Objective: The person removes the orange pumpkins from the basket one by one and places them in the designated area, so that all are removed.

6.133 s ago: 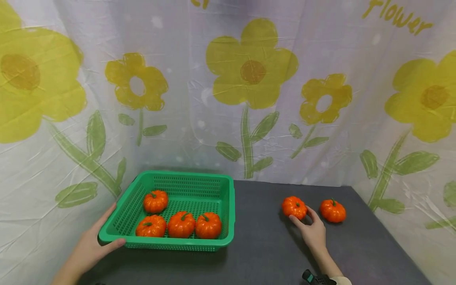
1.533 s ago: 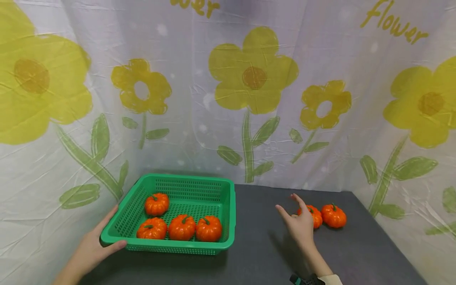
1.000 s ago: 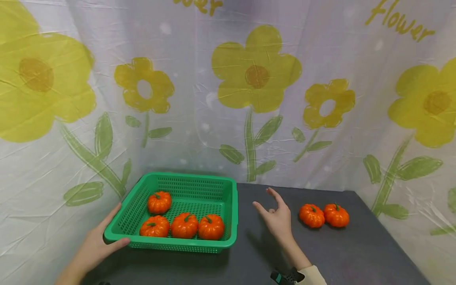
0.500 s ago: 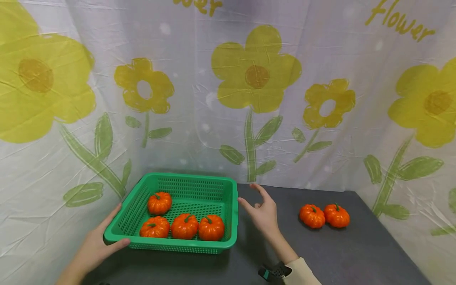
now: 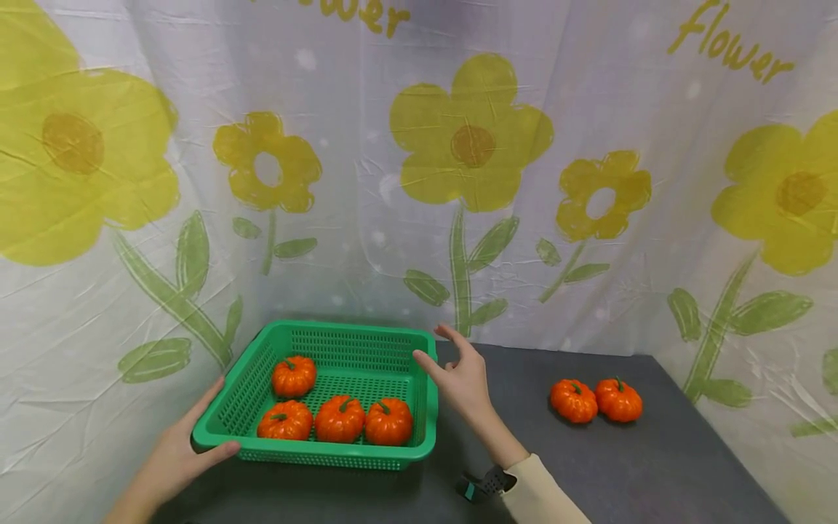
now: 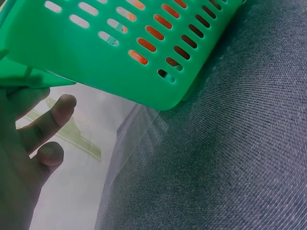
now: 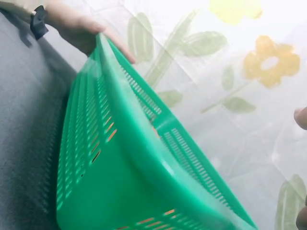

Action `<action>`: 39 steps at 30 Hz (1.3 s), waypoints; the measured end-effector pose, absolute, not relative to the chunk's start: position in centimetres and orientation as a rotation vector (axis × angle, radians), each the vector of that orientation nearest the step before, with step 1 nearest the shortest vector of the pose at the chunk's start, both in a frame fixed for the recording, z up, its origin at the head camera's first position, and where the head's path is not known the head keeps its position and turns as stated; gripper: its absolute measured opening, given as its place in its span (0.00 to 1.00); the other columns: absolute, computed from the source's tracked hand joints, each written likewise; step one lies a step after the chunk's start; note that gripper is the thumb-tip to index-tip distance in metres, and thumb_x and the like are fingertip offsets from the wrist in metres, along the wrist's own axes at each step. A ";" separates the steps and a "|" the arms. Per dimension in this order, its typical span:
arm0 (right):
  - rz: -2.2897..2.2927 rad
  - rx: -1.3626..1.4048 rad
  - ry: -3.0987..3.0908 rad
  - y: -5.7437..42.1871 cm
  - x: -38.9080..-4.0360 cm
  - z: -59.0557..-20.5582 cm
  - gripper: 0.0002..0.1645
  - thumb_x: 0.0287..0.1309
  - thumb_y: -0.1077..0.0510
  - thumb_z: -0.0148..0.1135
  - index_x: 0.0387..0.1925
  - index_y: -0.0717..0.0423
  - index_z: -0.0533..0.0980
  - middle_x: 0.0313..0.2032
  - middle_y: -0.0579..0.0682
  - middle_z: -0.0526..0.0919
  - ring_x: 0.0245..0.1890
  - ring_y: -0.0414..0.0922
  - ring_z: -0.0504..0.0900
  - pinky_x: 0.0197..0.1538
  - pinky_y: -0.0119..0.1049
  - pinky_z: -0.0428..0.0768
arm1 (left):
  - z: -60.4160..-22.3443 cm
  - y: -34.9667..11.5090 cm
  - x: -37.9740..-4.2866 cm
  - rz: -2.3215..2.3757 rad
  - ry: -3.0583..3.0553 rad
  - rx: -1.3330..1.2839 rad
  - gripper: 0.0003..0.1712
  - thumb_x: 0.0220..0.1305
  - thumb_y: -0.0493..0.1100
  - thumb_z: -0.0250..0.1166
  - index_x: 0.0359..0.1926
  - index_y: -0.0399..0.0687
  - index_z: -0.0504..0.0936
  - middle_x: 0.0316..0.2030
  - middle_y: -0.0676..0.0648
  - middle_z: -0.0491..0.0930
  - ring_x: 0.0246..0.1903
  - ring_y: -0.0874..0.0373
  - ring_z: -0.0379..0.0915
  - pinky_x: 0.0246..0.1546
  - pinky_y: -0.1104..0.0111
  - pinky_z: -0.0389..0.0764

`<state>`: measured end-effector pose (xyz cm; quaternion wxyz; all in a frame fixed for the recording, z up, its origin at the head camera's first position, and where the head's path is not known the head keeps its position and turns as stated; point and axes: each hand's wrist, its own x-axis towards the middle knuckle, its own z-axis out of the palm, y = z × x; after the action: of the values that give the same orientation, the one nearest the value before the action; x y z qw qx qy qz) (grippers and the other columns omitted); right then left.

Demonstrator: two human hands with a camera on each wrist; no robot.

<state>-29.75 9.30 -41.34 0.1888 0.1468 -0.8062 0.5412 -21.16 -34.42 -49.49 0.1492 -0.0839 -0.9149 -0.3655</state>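
A green plastic basket [image 5: 327,450] with slotted sides stands on the dark table, with several small orange pumpkins [image 5: 340,419] inside. My left hand [image 5: 172,457] holds its near left corner, thumb over the front rim and fingers along the left side. In the left wrist view, fingers [image 6: 53,117] of that hand sit below the basket's rim [image 6: 38,76]. Thumb and index finger spread, my right hand [image 5: 463,378] is at the basket's right rim and holds nothing; its thumb overlaps the rim in the head view. Only its fingertips show at the right wrist view's edge.
Two more orange pumpkins, one on the left [image 5: 573,401] and one on the right [image 5: 618,400], sit side by side on the table [image 5: 609,473] at the right. A pale curtain [image 5: 366,276] with printed yellow flowers hangs behind and beside the table.
My right hand has let go of a pumpkin, now beside the other one on the table, and has moved left to the basket's right rim. The left hand has stayed on the basket.
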 end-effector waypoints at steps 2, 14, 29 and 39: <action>1.511 0.428 -2.274 8.9 -30.1 -41.2 0.40 0.63 0.47 0.77 0.73 0.52 0.74 0.67 0.50 0.81 0.08 0.34 0.53 0.19 0.30 0.60 | -49.5 -34.4 -21.1 -1.054 -2.629 -0.240 0.64 0.60 0.49 0.78 0.87 0.52 0.47 0.72 0.20 0.64 0.63 0.18 0.67 0.51 0.25 0.73; 1.451 0.562 -2.362 7.1 -31.3 -39.8 0.38 0.65 0.45 0.75 0.71 0.55 0.76 0.65 0.54 0.83 0.23 0.50 0.76 0.29 0.34 0.73 | -49.4 -34.5 -21.0 -1.057 -2.618 -0.243 0.65 0.59 0.48 0.79 0.87 0.55 0.47 0.72 0.20 0.65 0.63 0.20 0.68 0.52 0.26 0.73; 1.552 0.594 -2.500 4.3 -32.2 -39.0 0.45 0.64 0.40 0.74 0.75 0.54 0.71 0.69 0.54 0.78 0.71 0.59 0.74 0.67 0.61 0.77 | -50.0 -34.4 -20.7 -1.050 -2.613 -0.236 0.64 0.57 0.49 0.80 0.86 0.50 0.50 0.71 0.20 0.66 0.62 0.20 0.70 0.51 0.28 0.75; 1.550 0.583 -2.559 0.7 -32.8 -37.7 0.46 0.62 0.39 0.75 0.75 0.51 0.72 0.69 0.51 0.79 0.70 0.54 0.75 0.67 0.58 0.78 | -49.4 -34.1 -21.0 -1.075 -2.595 -0.237 0.65 0.56 0.48 0.81 0.86 0.51 0.50 0.71 0.20 0.66 0.62 0.21 0.69 0.53 0.28 0.74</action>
<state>-32.78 0.70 -37.72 0.0467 0.1910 -0.8387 0.5079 -21.00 -34.13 -49.39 0.1609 -0.0831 -0.9086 -0.3763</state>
